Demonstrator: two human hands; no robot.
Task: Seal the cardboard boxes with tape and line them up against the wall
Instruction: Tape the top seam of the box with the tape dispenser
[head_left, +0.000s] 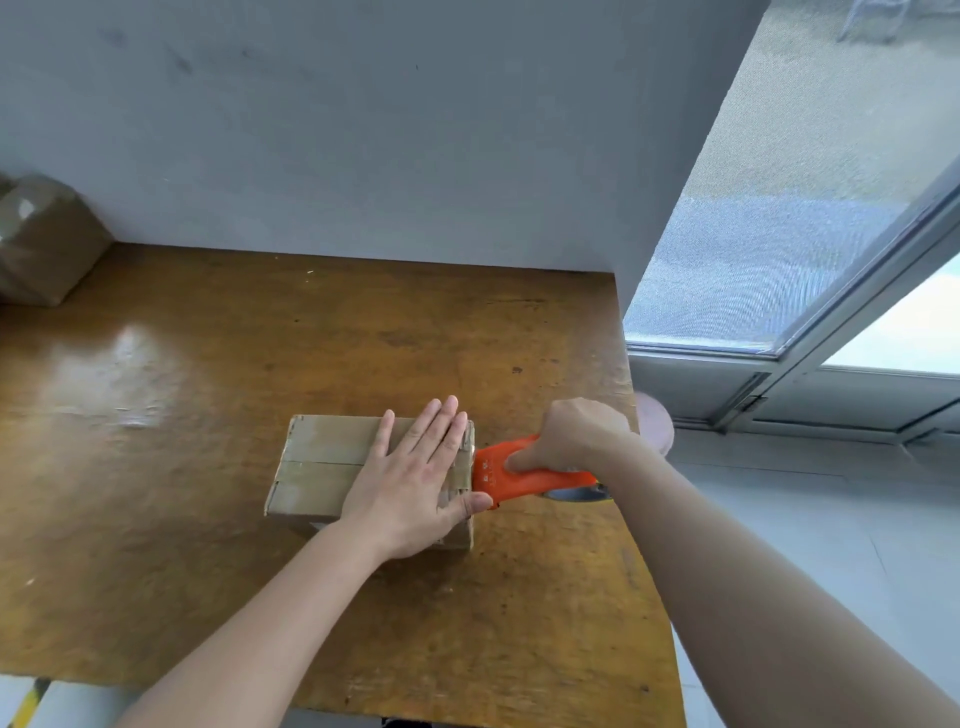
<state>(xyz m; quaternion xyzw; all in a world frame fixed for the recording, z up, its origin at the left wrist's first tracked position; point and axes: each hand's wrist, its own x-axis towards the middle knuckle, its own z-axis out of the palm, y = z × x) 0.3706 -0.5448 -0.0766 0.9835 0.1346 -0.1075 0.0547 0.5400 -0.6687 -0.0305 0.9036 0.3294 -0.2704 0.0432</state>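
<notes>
- Cardboard box (322, 467) sits on the wooden table (208, 364), toward its near right corner, well apart from the wall (363, 130)
- our left hand (415, 483) lies flat on the box top, fingers straight and close together, thumb out at the right edge; it presses down and grips nothing
- our right hand (566, 436) has its fingers curled round the handle of the orange tape dispenser (498, 475), whose front end touches the box's right edge, just beside the left thumb
- key relation: the top seam runs left to right, in line with the dispenser, which is at the seam's right end; we judge the next move goes down the right side face or tears off there, with the right hand nearer and the left only holding down
- glossy tape seems to cover the seam; we cannot tell if it is cut
- box is plain brown, low and rectangular, with worn corners; table is varnished, scratched and shiny; dispenser is smooth hard plastic, its tape roll (576, 493) partly hidden under the wrist
- second taped box (47, 244) stands far left against the wall
</notes>
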